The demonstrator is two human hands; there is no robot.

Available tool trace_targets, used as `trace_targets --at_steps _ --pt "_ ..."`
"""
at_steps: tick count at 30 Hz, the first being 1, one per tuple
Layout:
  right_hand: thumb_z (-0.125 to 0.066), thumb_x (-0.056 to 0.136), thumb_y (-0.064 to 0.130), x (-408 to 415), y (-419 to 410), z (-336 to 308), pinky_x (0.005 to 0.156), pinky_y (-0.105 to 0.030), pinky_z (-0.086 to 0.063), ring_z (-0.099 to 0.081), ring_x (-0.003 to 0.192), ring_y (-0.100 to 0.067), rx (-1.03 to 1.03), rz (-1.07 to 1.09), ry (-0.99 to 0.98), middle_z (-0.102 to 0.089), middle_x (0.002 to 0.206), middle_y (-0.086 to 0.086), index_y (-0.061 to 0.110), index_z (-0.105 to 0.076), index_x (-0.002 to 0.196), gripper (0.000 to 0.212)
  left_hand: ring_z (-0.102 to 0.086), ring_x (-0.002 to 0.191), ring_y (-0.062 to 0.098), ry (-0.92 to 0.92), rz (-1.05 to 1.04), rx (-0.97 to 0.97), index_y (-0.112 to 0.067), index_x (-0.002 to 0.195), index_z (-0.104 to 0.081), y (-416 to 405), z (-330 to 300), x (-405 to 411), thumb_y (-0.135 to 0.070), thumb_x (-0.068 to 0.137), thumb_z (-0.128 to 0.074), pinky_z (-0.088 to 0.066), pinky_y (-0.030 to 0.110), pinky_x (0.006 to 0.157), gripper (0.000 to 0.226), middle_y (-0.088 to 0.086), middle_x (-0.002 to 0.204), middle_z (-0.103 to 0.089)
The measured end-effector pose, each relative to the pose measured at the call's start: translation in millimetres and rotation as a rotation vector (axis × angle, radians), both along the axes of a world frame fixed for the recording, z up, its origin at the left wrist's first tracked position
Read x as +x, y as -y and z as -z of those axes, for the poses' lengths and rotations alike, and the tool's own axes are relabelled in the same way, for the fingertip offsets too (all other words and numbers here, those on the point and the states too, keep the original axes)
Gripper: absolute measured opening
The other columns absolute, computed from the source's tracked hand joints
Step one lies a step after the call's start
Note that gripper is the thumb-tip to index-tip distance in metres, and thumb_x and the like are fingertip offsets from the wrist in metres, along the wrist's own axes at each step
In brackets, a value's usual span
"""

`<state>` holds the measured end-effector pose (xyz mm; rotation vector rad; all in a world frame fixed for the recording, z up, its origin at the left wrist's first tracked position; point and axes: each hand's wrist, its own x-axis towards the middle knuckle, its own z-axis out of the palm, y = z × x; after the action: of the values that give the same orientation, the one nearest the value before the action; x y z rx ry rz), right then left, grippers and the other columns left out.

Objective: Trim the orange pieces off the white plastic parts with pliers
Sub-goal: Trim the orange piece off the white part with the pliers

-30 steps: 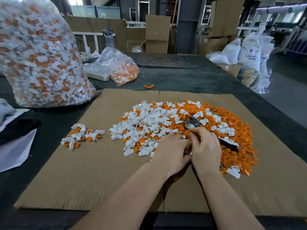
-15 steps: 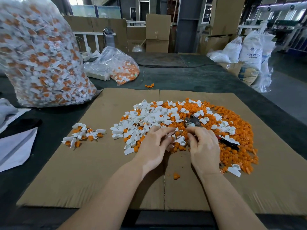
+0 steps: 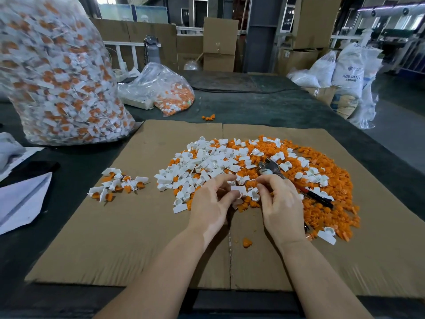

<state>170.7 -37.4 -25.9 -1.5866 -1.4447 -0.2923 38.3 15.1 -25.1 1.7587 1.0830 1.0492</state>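
Left hand (image 3: 212, 203) and right hand (image 3: 279, 203) over cardboard sheet (image 3: 115, 238), fingers curled, pinching white plastic part (image 3: 239, 191) between them. Pliers (image 3: 296, 180) just beyond right hand, lying on mixed white-and-orange pile (image 3: 230, 160), ungripped. Bulging clear bag of untrimmed parts (image 3: 57, 74) far left.

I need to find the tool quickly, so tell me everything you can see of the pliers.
The pliers lie flat on the mixed orange and white pile, just beyond the right hand. Their grey metal head, with an unclear jaw state, points up-left near the fingertips; the dark handles with red accents run down-right. White parts overlap the handles. Whether the hand touches the pliers cannot be told.
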Motion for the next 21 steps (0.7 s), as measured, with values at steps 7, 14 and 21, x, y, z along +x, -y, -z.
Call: trace_targets --at_steps 7,14,21 --pt "-0.063 0.085 0.005 0.7 2.2 0.4 0.074 -0.03 -0.05 -0.059 0.083 -0.019 -0.013 -0.04 -0.028 -0.067 0.086 -0.004 0.005 -0.068 0.095 0.011 -0.064 0.082 0.02 0.023 -0.009 -0.014 -0.033 0.081 -0.056 0.8 0.1 1.0 -0.026 0.087 -0.066 -0.054 0.041 0.077 0.014 0.001 0.087 -0.067" --pt "-0.065 0.085 0.014 -2.3 3.3 -2.0 0.064 -0.037 -0.052 -0.057 0.071 -0.015 -0.033 -0.089 -0.032 -0.062 0.076 -0.001 0.007 -0.066 0.084 0.007 -0.064 0.079 0.004 0.061 0.039 -0.026 -0.032 0.104 -0.058 0.6 1.6 -1.0 -0.021 0.091 -0.059 -0.045 0.01 0.071 0.016 -0.005 0.088 -0.067" --pt "-0.063 0.086 0.013 -2.6 2.7 -1.5 0.06 -0.04 -0.051 -0.056 0.069 -0.017 -0.036 -0.158 -0.023 -0.06 0.073 0.0 0.006 -0.064 0.079 0.01 -0.065 0.075 0.004 0.117 0.053 -0.043 -0.034 0.086 -0.055 2.3 0.3 -2.4 -0.017 0.091 -0.06 -0.049 0.015 0.072 0.018 -0.007 0.077 -0.067"
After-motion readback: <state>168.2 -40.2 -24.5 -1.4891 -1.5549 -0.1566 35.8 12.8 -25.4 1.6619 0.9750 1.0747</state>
